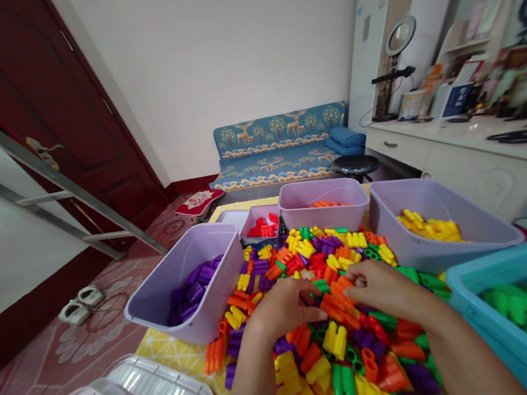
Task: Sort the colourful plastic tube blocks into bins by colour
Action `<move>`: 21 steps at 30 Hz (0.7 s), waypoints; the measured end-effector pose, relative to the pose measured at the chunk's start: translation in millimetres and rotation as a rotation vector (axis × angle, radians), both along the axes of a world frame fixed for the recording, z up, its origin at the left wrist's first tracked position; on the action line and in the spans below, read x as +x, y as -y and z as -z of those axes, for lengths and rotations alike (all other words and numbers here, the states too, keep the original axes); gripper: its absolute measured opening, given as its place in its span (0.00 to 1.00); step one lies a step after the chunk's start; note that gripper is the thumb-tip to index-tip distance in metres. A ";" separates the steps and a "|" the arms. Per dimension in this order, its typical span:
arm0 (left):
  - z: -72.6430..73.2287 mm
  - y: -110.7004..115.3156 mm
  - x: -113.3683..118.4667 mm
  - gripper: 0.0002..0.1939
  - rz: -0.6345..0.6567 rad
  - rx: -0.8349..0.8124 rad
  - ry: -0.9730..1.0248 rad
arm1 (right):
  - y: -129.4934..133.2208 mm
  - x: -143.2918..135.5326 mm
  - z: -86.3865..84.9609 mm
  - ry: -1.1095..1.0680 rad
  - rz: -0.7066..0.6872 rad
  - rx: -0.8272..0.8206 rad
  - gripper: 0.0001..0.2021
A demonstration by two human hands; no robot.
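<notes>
A pile of mixed plastic pieces in yellow, orange, green, purple and red covers the middle of the table. My left hand (289, 304) reaches into it, thumb and fingers curled around a green piece (322, 286). My right hand (373, 283) is bent over the pile, its fingertips at an orange piece (341, 291). Between the hands lie more orange pieces (338, 310). Purple pieces fill part of the left lilac bin (147, 300); orange ones lie in the back lilac bin (326, 216), yellow ones in the right lilac bin (415, 254), green ones in the teal bin (513, 345).
A small box (265, 242) with red pieces stands at the back of the yellow tablecloth (167, 350). Lids (168, 390) lie at the front left. Beyond are a blue sofa (280, 145), a stool (355, 164), a ladder (41, 168) and a white dresser (479, 152).
</notes>
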State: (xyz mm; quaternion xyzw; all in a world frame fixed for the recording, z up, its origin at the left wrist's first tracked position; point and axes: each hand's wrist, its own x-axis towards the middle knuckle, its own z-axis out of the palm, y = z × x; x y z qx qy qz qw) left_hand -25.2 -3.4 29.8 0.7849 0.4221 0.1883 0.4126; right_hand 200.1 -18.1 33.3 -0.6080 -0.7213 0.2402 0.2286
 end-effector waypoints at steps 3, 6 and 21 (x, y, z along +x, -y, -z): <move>2.0 -0.5 0.3 0.22 -0.012 0.018 -0.011 | 2.2 2.3 1.8 -0.063 -0.040 -0.082 0.08; 4.1 -1.9 -1.1 0.23 0.001 0.022 -0.008 | -2.8 -3.2 1.3 -0.365 -0.006 -0.108 0.07; -0.2 3.7 12.9 0.32 -0.171 0.280 -0.184 | -29.9 10.8 36.5 -0.139 0.300 0.211 0.20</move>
